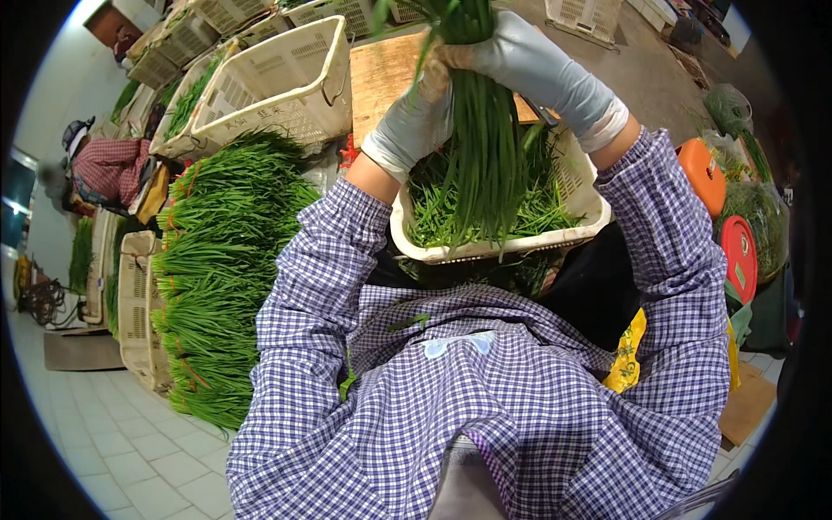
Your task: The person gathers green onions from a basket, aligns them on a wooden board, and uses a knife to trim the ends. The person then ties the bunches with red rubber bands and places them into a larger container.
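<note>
A bunch of long green garlic chives [487, 143] hangs from my hands, its leaves reaching down over a white plastic crate [500, 247]. My left hand [422, 110], in a pale glove, grips the bunch from the left side. From the right, my right hand [520, 55], gloved too, is closed around the upper part of the bunch. Loose chive leaves [429, 208] lie inside the crate. Behind my hands is a wooden board [383, 78]. The dark handle of a tool [545, 114], perhaps a knife, shows at the board's right edge.
Tied chive bundles [227, 260] are stacked at my left. Beyond them stand an open white crate [273, 84] and more crates [179, 52]. A person in a red checked top [110, 169] sits at far left. An orange container [701, 175] and a red lid [740, 257] are at right.
</note>
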`<state>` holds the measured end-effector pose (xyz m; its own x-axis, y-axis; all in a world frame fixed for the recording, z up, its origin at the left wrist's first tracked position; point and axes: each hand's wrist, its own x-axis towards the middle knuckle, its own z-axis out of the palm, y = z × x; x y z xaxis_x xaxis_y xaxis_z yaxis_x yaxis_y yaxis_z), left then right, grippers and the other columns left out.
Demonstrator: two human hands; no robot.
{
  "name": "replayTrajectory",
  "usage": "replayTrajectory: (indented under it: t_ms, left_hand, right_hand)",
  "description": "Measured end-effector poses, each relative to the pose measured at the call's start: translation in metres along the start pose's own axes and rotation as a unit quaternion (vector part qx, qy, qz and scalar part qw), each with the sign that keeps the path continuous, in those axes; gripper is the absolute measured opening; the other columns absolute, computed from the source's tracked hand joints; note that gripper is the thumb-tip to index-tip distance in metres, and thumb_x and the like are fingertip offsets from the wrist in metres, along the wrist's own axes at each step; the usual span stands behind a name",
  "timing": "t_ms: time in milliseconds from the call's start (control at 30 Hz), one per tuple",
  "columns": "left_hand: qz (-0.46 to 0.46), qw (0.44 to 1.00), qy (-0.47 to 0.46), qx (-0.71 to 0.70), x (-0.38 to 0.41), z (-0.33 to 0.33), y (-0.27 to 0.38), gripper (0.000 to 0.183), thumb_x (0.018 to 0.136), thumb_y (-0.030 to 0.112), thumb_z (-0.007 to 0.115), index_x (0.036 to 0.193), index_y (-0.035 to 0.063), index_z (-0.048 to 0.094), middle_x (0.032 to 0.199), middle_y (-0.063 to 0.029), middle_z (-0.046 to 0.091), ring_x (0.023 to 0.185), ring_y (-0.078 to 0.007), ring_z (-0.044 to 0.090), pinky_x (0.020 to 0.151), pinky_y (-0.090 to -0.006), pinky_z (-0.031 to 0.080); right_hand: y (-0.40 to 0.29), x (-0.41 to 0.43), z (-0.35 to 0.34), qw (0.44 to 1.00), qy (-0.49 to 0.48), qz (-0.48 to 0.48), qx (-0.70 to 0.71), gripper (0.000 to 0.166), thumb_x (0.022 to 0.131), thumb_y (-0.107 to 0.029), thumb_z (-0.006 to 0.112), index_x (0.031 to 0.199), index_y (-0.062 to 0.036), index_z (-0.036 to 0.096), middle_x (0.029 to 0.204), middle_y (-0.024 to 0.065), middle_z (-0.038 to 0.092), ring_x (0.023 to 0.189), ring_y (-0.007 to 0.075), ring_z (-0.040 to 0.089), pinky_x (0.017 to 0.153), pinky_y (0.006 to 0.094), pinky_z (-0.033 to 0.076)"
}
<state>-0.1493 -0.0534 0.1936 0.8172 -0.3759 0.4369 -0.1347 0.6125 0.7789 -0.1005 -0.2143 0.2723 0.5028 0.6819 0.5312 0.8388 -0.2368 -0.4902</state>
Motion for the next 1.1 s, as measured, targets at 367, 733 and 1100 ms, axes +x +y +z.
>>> replayTrajectory:
  t_ms: [367, 733, 1100]
  left_hand:
    - [0.087, 0.974, 0.111, 0.177, -0.031, 0.018, 0.035, 0.02, 0.092, 0.014, 0.06, 0.104, -0.0004, 0.065, 0.092, -0.0074, 0.066, 0.088, -0.0179, 0.066, 0.083, -0.0363, 0.056]
    - [0.224, 0.954, -0.184, -0.071, -0.058, -0.024, 0.082, 0.027, 0.093, 0.008, 0.062, 0.119, 0.0091, 0.062, 0.062, 0.0008, 0.057, 0.06, -0.0138, 0.057, 0.086, -0.0391, 0.047]
    - [0.267, 0.932, -0.23, -0.087, -0.057, -0.02, 0.096, 0.016, 0.099, 0.022, 0.055, 0.094, 0.0198, 0.07, 0.072, 0.004, 0.069, 0.064, -0.0097, 0.061, 0.079, -0.0294, 0.046]
  right_hand:
    - [-0.003, -0.025, -0.002, 0.984, 0.086, 0.005, 0.156, 0.09, 0.087, -0.049, 0.07, 0.149, 0.0034, 0.032, 0.138, 0.0218, 0.054, 0.123, 0.0284, 0.057, 0.103, 0.0378, 0.045]
    - [-0.003, -0.144, 0.062, 0.979, 0.023, 0.196, 0.047, 0.108, 0.082, -0.084, 0.043, 0.149, 0.0006, 0.034, 0.152, 0.0284, 0.034, 0.144, 0.0388, 0.029, 0.119, 0.0466, 0.02]
    - [0.057, -0.139, 0.107, 0.895, 0.223, 0.345, 0.175, 0.027, 0.098, -0.026, 0.059, 0.095, -0.0014, 0.072, 0.087, 0.0126, 0.072, 0.07, 0.0201, 0.068, 0.07, 0.0331, 0.054]
